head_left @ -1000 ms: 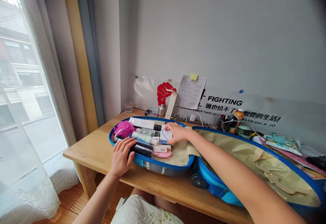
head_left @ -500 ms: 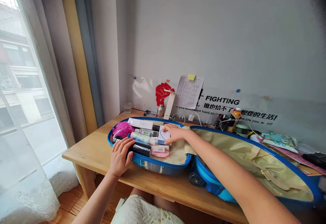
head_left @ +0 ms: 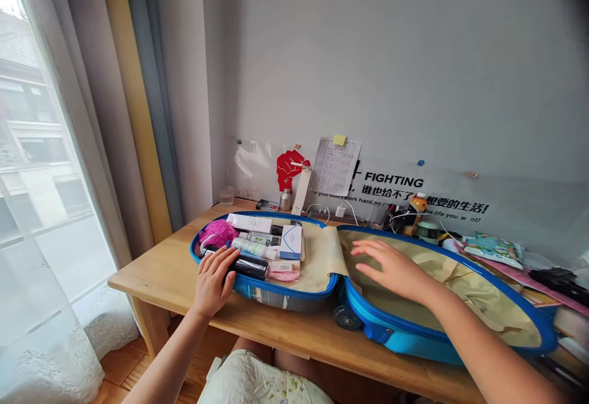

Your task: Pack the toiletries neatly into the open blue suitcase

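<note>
A blue suitcase with a beige lining lies opened out on the wooden desk. Its left half holds a pink bath puff, a long white box, several bottles such as a clear one with a green label, a black cylinder and a white-and-blue box. My left hand rests on the near rim, fingers stretched over the black cylinder's end. Above the right half hovers my right hand, fingers apart and holding nothing. Straps lie inside that half.
Behind the suitcase stand a glass, a small metal bottle, an orange-labelled bottle and a green jar. Packets are piled at the right. The desk's left corner faces a curtained window.
My right hand has let go of the white-and-blue box and moved right, over the suitcase's right half. The box stays in the left half. My left hand keeps its place on the rim.
</note>
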### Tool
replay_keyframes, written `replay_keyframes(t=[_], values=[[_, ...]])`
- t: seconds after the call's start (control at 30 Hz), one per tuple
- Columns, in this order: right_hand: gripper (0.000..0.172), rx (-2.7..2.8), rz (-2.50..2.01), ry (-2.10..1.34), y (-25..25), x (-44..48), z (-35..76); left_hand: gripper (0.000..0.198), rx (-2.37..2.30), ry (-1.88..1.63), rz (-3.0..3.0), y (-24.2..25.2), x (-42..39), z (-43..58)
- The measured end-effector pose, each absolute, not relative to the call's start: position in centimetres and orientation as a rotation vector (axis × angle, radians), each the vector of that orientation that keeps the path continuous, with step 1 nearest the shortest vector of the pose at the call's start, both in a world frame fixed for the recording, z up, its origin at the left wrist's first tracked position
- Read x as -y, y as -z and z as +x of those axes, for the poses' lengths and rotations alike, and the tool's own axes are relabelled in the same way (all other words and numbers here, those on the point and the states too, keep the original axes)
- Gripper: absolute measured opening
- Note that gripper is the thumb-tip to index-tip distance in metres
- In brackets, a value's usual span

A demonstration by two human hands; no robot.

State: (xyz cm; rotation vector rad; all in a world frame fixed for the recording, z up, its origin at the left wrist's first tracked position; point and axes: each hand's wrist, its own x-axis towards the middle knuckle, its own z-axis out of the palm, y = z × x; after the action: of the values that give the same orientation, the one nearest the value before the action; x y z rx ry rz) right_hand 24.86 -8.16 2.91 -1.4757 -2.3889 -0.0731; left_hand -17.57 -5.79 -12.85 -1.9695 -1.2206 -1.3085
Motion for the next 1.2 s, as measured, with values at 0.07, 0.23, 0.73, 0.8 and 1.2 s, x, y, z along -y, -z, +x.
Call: replay_keyframes(t=[0.07,0.23,0.73,0.8,1.2], values=[[0.039,2.277,-1.543,0.147,-1.3,11.0,28.2,0.045,1.246,1.31,-1.97,12.9,5.8,-17.6],[0.049,2.067,-1.627,0.226,3.0,16.6,33.1,0.046,1.224,1.34,-1.949,12.1,6.8,-16.2],[0.042,2.082,-1.316,0.693,5.0,18.4,31.1,0.026,0.883,1.282,-2.356,9.6,9.9,-6.0],[0.039,2.098,-1.313,0.692,5.1,18.4,31.1,0.024,0.855,1.293,-2.362,9.3,9.9,-6.2],[0.038,2.085,-1.221,0.658,5.5,16.7,26.7,0.026,0.96,1.29,-2.343,8.8,10.1,-10.9]])
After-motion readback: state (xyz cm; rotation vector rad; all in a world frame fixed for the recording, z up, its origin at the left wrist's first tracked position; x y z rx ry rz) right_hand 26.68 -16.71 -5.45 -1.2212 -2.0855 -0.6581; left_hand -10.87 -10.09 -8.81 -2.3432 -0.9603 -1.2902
